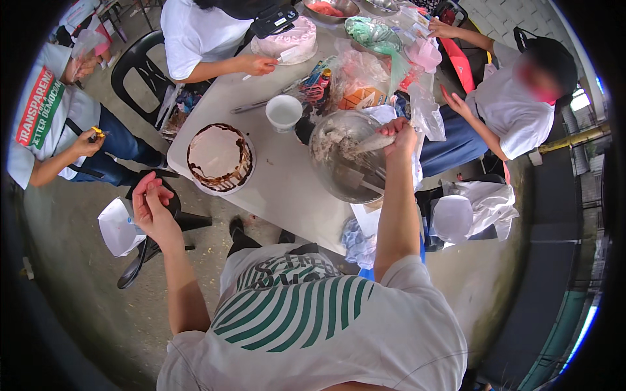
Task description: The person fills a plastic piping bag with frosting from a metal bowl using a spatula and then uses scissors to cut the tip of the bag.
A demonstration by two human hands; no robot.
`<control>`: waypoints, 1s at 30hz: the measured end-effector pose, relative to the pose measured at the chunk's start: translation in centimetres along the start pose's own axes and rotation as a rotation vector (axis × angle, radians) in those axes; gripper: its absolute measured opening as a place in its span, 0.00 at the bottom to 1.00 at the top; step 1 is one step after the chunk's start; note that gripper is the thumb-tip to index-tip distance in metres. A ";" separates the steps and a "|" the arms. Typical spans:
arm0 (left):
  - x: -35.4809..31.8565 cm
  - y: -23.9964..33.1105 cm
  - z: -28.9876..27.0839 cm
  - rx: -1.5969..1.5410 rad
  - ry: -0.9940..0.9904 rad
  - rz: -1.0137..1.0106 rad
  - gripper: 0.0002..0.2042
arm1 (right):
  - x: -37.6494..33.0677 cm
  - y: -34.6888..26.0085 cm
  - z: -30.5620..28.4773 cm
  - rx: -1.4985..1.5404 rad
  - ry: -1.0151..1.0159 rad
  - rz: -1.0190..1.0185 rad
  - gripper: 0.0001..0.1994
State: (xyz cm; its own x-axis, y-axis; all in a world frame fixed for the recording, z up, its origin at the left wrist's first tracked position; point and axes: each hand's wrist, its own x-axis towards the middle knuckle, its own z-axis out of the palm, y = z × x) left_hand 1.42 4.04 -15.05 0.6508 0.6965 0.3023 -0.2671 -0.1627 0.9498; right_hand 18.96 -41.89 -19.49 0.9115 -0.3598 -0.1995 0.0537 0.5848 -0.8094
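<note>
The left hand (155,210) is raised left of the table (270,189), its fingers loosely bent and parted from the thumb, near a white box (119,227) on a black chair. The right hand (399,138) is closed around a pale bag (373,143), which it holds over the right part of a steel bowl (334,171); the bag's narrow end points left. Whitish cream (331,138) clings inside the bowl, where a spatula (353,178) also lies. On the table left of the bowl stands a round cake (215,156), pale on top with dark brown around its edge and side. Beyond the cake, a white tub (284,111) stands near the bowl. Farther off, a co-worker's hand (261,64) grips a tool beside a pink cake (290,40), and a bowl of green cream (373,32) stands to its right.
</note>
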 end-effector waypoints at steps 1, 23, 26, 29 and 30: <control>-0.1 -0.1 0.0 -0.002 0.001 -0.006 0.08 | 0.0 -0.1 0.1 0.019 -0.012 -0.016 0.11; 2.2 -3.0 -4.2 0.069 0.041 -0.153 0.08 | 0.1 2.5 -0.1 -0.462 -0.159 -0.448 0.11; 2.9 -4.0 -4.0 0.069 -0.023 -0.207 0.07 | -5.3 -1.7 5.6 -0.257 -0.181 -0.480 0.09; 3.5 -5.5 -4.2 0.013 -0.067 -0.249 0.07 | -6.9 -0.7 6.7 0.050 -0.300 -0.419 0.08; 3.8 -6.0 -4.6 0.023 -0.057 -0.247 0.07 | -7.0 0.3 7.6 0.055 -0.305 -0.407 0.08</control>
State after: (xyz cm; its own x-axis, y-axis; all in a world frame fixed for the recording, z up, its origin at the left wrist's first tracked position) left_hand 2.25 10.90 -19.92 0.7338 0.6763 0.0642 -0.0794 -0.0086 0.9968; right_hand 15.67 -33.68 -14.08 0.8892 -0.3428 0.3031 0.4434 0.4819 -0.7557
